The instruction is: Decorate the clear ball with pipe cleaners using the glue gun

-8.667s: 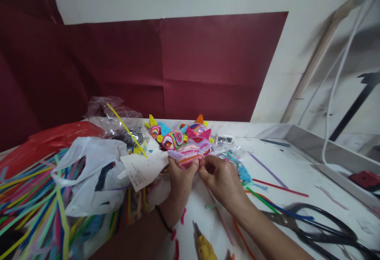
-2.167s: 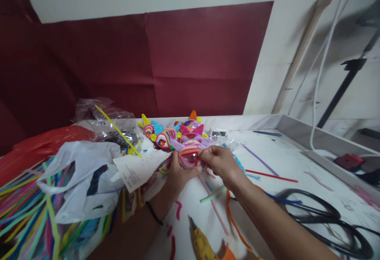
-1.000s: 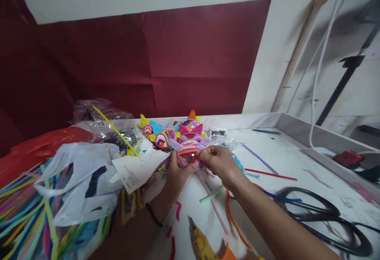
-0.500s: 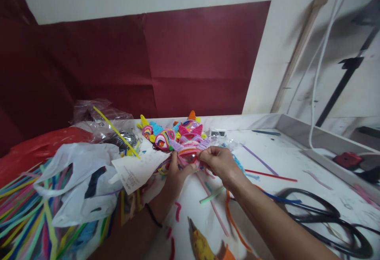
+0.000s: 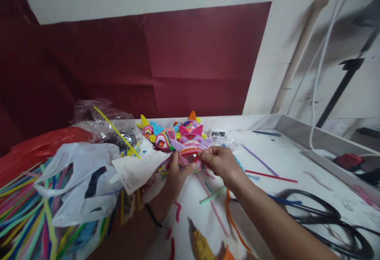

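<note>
Between my hands is a pink and purple pipe-cleaner figure [image 5: 190,152] with pointed ears and a shiny oval in its middle. My left hand [image 5: 178,171] grips its left and lower edge, the thumb lying along the bottom. My right hand [image 5: 219,163] pinches its right side with curled fingertips; what lies exactly between them is hidden. Right behind it sit several similar colourful figures, among them one with blue ears [image 5: 165,136] and one with deep pink ears [image 5: 191,132].
Left lie many loose pipe cleaners [image 5: 23,212], a white plastic bag [image 5: 86,181], a red bag [image 5: 50,145] and a paper slip [image 5: 138,169]. A glue-gun-like yellow tool [image 5: 202,244] points forward at the front. A black cable [image 5: 335,220] coils right, near the tray's raised edge [image 5: 326,163].
Almost nothing differs. Both hands keep their hold on the figure, with only a very slight shift of the view.
</note>
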Action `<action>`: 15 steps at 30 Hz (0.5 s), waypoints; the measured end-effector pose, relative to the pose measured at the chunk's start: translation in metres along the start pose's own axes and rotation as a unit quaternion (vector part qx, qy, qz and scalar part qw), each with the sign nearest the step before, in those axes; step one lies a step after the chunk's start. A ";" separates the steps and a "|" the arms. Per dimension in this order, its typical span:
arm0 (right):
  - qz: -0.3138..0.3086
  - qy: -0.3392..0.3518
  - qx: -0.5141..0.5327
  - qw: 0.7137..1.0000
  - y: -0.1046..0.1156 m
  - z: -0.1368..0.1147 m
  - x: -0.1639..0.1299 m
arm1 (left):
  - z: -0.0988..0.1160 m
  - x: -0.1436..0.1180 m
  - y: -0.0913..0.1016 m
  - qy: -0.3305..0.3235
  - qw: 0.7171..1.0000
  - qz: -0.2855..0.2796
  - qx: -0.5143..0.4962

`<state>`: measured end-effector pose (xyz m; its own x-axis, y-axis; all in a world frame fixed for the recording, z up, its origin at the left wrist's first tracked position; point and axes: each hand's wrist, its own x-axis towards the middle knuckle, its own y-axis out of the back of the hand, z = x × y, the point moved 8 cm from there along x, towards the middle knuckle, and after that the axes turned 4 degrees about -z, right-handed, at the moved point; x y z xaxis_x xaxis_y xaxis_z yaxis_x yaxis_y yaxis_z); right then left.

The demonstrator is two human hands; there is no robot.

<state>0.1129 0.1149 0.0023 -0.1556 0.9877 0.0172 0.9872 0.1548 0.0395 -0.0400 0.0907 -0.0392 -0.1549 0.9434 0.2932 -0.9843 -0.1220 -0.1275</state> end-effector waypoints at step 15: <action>-0.057 -0.040 0.022 0.997 -0.005 0.000 -0.001 | 0.004 0.000 0.004 -0.008 0.999 0.035 0.039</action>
<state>0.1080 0.1134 0.0019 -0.2656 0.9618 -0.0655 0.9640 0.2657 -0.0073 -0.0444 0.0888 -0.0359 -0.2239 0.9266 0.3020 -0.9746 -0.2110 -0.0750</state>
